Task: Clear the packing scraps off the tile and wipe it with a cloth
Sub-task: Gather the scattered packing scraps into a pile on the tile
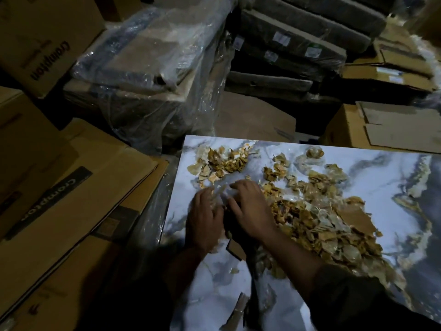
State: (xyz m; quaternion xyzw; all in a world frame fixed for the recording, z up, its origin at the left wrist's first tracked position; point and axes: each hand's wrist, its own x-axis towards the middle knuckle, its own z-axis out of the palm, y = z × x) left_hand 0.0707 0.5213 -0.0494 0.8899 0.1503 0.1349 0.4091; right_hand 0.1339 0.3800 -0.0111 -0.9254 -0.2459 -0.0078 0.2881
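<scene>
On the tile (298,151): our left hand (205,223) and right hand (250,211) lie flat, fingers spread, pinching nothing.
Scraps (317,218): heaped rightward.
Left edge: boxes (59,199) crowd us.

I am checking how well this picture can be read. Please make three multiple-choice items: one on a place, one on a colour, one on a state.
1. Where are both hands?
A. on a cardboard box
B. on the tile, near its left edge
C. on the plastic-wrapped stack

2. What colour are most scraps?
A. yellowish brown
B. red
C. green

3. What is the state of the tile?
A. wiped clean
B. wrapped in plastic
C. strewn with scraps

Key: B, left hand and right hand lie on the tile; A, the scraps look tan; C, scraps cover much of it.
</scene>
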